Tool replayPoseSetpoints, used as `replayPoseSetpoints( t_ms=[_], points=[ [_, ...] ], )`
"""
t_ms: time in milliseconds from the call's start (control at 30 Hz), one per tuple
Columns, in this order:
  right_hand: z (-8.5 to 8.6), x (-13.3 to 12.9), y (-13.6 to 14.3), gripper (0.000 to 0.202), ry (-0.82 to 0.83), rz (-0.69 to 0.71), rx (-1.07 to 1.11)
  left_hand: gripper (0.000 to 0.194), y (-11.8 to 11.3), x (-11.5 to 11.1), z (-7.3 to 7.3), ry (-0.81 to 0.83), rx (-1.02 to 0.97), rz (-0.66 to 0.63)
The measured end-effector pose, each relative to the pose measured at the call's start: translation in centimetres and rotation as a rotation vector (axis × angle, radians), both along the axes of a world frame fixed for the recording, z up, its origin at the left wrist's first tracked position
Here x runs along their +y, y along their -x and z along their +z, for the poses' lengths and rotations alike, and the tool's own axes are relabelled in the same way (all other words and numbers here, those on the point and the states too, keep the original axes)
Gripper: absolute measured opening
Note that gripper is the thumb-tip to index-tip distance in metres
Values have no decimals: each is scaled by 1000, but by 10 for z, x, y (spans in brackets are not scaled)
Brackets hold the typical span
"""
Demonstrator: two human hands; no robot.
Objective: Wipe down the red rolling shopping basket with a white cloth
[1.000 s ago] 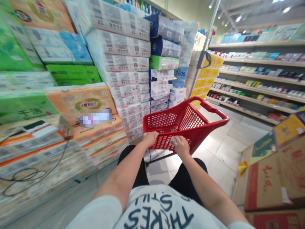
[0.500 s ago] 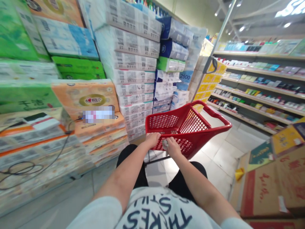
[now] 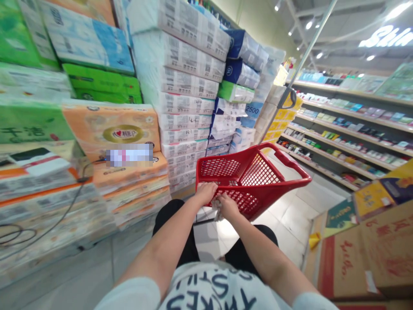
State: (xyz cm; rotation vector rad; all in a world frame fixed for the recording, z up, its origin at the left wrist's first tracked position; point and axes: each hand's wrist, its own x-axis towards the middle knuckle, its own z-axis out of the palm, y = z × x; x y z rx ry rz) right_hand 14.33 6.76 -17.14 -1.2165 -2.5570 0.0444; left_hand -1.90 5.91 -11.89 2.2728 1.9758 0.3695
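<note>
A red plastic shopping cart (image 3: pixel 258 191) with perforated walls stands in front of my knees, its handle toward the right. My left hand (image 3: pixel 206 192) is closed over the corner of its near rim. Close beside it, my right hand (image 3: pixel 228 206) is closed round a crumpled greyish cloth (image 3: pixel 218 210), held against the near side wall of the cart. Part of the cloth hangs below my fingers. Through the mesh no goods can be made out inside the cart.
Stacked tissue packs (image 3: pixel 129 129) rise on the left, with a phone (image 3: pixel 130 155) and cable on them. White paper bundles (image 3: pixel 193 82) tower behind the cart. Cardboard boxes (image 3: pixel 361 254) stand at right, stocked shelves (image 3: pixel 348 125) beyond. A metal pole (image 3: pixel 297 73) rises behind the cart.
My right hand has moved left along the cart's side, toward my left hand, and more of the cloth shows. My left hand keeps its place on the rim. The view has shifted slightly.
</note>
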Motion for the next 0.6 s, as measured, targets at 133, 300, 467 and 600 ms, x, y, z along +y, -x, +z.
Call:
replayPoseSetpoints(
  t_ms=[133,300,467,600],
  points=[
    [-4,4,-3,41,-40,-9,58,36,4,2,0,-11,-4,1],
    [4,7,-4,43,-9,-52,16,36,6,3,-2,-27,-12,2],
    [4,5,-12,37,-35,-25,20,35,6,2,-3,-36,-23,5],
    [1,6,-24,36,-26,-75,-2,39,5,1,-1,-31,-28,23]
  ],
)
